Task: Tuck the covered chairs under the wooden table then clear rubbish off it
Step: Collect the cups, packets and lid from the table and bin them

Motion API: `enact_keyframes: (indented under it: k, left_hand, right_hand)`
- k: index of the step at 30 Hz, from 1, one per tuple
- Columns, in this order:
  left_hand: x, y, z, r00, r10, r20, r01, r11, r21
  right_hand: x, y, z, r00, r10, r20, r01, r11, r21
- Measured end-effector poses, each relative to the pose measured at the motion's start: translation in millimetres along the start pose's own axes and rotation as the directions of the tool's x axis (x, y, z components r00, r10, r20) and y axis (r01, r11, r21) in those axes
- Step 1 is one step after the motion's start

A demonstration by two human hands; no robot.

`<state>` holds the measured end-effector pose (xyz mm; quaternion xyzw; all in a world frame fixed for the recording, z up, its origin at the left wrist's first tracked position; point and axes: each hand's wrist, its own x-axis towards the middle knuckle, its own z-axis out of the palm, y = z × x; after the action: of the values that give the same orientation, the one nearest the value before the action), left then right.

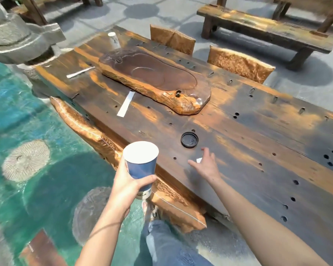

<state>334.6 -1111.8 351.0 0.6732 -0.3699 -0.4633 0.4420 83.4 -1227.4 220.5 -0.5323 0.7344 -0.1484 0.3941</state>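
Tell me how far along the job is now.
Done: the covered chairs sit against the wooden table. In hand: left hand holds a blue paper cup; right hand reaches for a white scrap. Left: black lid, two paper strips, far white cup.

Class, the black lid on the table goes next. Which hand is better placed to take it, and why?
Right. The right hand is open over the wooden table, close to the black lid; the left hand grips the blue cup beside the table's edge.

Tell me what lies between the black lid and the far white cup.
The carved wooden tray lies between the black lid and the white cup, in the head view.
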Motion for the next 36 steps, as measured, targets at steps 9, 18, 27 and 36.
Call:
enact_keyframes:
  k: [9, 18, 27, 36]
  left_hand:
    - [149, 25, -61, 0.999, -0.042, 0.031, 0.036, 0.985, 0.166]
    - [243, 44, -91, 0.994, -0.105, 0.035, 0.101, 0.989, 0.107]
    - [308, 52, -125, 0.983, -0.135, 0.123, 0.128, 0.99, 0.066]
    - [383, 52, -201, 0.962, -0.156, 0.225, 0.152, 0.988, 0.036]
  right_hand:
    - [142, -62, 40, 0.98, 0.196, -0.023, -0.195, 0.944, -0.266]
    - [177, -80, 69, 0.946, 0.323, 0.037, -0.259, 0.819, -0.513]
    - [165, -117, 93, 0.916, 0.393, 0.08, -0.344, 0.872, -0.348]
    - [153, -204, 171, 0.844, 0.495, 0.208, -0.536, 0.795, 0.284]
